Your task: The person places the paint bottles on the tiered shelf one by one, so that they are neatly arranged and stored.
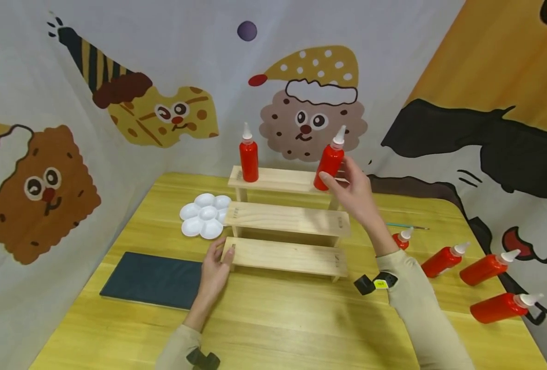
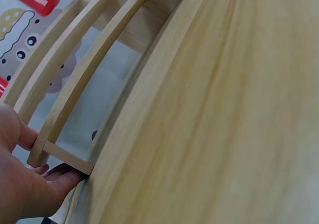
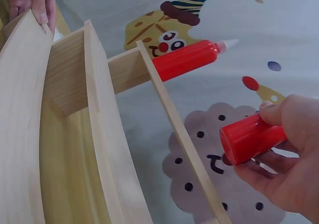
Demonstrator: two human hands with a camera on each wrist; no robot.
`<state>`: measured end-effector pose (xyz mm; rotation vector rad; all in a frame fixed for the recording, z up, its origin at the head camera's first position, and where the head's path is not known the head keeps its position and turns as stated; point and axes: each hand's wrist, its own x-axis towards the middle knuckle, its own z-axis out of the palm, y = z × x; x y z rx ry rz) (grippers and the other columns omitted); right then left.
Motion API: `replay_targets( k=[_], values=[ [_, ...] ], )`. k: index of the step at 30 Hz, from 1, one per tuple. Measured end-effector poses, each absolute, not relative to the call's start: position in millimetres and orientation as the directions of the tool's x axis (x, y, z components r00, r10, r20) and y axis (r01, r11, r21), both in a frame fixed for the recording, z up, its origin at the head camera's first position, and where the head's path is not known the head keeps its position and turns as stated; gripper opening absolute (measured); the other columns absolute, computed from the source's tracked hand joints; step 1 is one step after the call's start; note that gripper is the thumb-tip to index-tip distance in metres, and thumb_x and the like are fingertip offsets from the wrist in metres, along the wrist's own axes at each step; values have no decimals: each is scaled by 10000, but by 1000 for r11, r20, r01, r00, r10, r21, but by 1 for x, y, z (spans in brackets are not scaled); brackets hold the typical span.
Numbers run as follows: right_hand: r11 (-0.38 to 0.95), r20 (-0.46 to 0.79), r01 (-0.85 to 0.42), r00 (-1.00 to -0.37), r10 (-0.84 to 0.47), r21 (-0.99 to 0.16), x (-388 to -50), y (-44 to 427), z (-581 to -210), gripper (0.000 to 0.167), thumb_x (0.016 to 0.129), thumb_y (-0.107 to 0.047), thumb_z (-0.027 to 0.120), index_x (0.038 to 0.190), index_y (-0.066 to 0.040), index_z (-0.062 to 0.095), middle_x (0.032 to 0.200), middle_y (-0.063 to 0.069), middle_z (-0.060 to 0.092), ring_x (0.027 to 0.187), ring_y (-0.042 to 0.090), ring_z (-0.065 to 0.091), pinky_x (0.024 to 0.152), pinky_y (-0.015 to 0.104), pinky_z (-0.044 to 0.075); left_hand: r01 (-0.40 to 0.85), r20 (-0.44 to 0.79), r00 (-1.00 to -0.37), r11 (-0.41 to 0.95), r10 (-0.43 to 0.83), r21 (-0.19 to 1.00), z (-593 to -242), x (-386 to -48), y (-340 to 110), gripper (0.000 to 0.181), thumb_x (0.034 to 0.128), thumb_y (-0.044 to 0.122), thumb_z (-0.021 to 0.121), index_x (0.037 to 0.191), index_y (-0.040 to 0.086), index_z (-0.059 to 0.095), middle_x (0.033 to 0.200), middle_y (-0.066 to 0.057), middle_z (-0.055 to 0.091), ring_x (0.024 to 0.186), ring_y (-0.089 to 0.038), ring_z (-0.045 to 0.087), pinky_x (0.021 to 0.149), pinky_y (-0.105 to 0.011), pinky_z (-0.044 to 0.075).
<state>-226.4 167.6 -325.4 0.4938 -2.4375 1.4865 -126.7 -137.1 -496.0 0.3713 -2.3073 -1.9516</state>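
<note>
Tilted red bottle (image 1: 330, 163) above three-tier wooden rack (image 1: 287, 218)

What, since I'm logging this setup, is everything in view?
Table: one, yellow wood, beneath.
Cloth: count unclear, white with cartoons, behind.
Shelf: one, pale wood, mid-table.
Bottles: six, red, white-tipped; one on the top tier, one held, four at right.
Palette: one, white, left of shelf.
Notebook: one, dark blue, table's left.
Brush: one, teal-handled, right of shelf.
Sleeves: two, beige, foreground.
Wrist cameras: two, black, on sleeves.
Left hand: one, gripping the lowest tier's left end.
Right hand: one, holding a bottle.
</note>
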Motion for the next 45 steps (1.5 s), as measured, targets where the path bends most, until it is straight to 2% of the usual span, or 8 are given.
replay_targets(
  k=[3, 15, 21, 24, 31, 38, 45],
  values=[
    [408, 381, -420, -908, -176, -811, -237, 156, -328, 505, 981, -223, 693, 1418, -64, 494, 1330, 158, 628, 1185, 331, 623, 1012, 506, 517, -128, -91, -967, 146, -240, 981, -496, -127, -138, 454, 1038, 146, 573, 1470, 48, 469, 1374, -270, 602, 1197, -378, 631, 877, -352, 529],
    [401, 339, -403, -914, -223, -823, -265, 123, -338, 484, 978, -217, 697, 1392, -53, 506, 1318, 174, 638, 1201, 340, 621, 1034, 476, 509, -123, -83, -965, 152, -249, 981, -496, -127, -137, 445, 1036, 140, 572, 1462, 48, 482, 1374, -265, 608, 1184, -360, 642, 871, -325, 524],
    [406, 334, -396, -917, -219, -823, -268, 119, -338, 485, 976, -203, 699, 1401, -72, 503, 1336, 158, 628, 1209, 323, 619, 1042, 460, 505, -125, -88, -963, 136, -254, 983, -495, -130, -137, 452, 1028, 143, 583, 1464, 73, 485, 1363, -240, 623, 1143, -347, 658, 816, -260, 507],
    [403, 332, -392, -919, -212, -827, -267, 118, -340, 501, 972, -190, 704, 1413, -70, 499, 1337, 162, 633, 1211, 322, 624, 1041, 453, 508, -125, -85, -963, 141, -256, 982, -495, -129, -137, 446, 1029, 145, 584, 1457, 61, 490, 1357, -254, 623, 1143, -355, 659, 818, -269, 514],
    [407, 328, -388, -921, -212, -827, -264, 120, -342, 576, 954, -192, 728, 1443, -51, 459, 1350, 185, 625, 1221, 330, 618, 1038, 452, 509, -134, -94, -964, 148, -249, 980, -498, -128, -138, 461, 1034, 146, 580, 1474, 56, 474, 1395, -253, 596, 1210, -380, 628, 908, -381, 521],
    [416, 348, -394, -919, -185, -820, -249, 139, -332, 586, 949, -214, 735, 1433, -37, 455, 1417, 184, 576, 1313, 341, 548, 1122, 506, 423, -132, -89, -965, 164, -245, 978, -499, -126, -138, 468, 1036, 147, 578, 1483, 61, 465, 1383, -264, 601, 1193, -383, 635, 892, -370, 525],
    [461, 455, -469, -878, -150, -753, -231, 170, -318, 532, 961, -181, 716, 1414, -21, 487, 1414, 152, 592, 1342, 333, 538, 1121, 498, 423, -118, -77, -967, 161, -242, 980, -498, -128, -138, 459, 1040, 136, 566, 1480, 51, 465, 1367, -267, 610, 1175, -376, 642, 880, -350, 528]
  ],
)
